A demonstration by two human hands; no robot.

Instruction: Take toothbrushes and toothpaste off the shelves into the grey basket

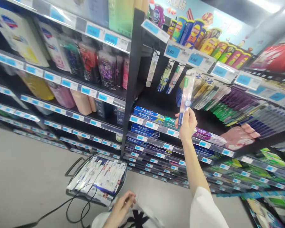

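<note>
My right hand (pixel 188 123) is raised at the shelf, its fingers closed around the lower end of a packaged toothbrush (pixel 187 90). The pack stands nearly upright, in front of the hanging row of packaged toothbrushes (pixel 207 91). Whether it also touches a hook is hidden. Low in the view, my left hand (pixel 123 205) is near my body with fingers loosely curled and a gap by the thumb; nothing shows in it. Left of that hand, a basket (pixel 125 177) on the floor is filled with several packaged toothbrushes (pixel 97 174).
Toothpaste boxes (pixel 148 114) line the shelf under the hooks. Chip cans (pixel 194 33) stand above. Bottles (pixel 106 68) fill the left shelves, beside a dark upright post (pixel 131 79). A black cable (pixel 54 207) loops over the basket. A pink pouch (pixel 237 137) lies to the right.
</note>
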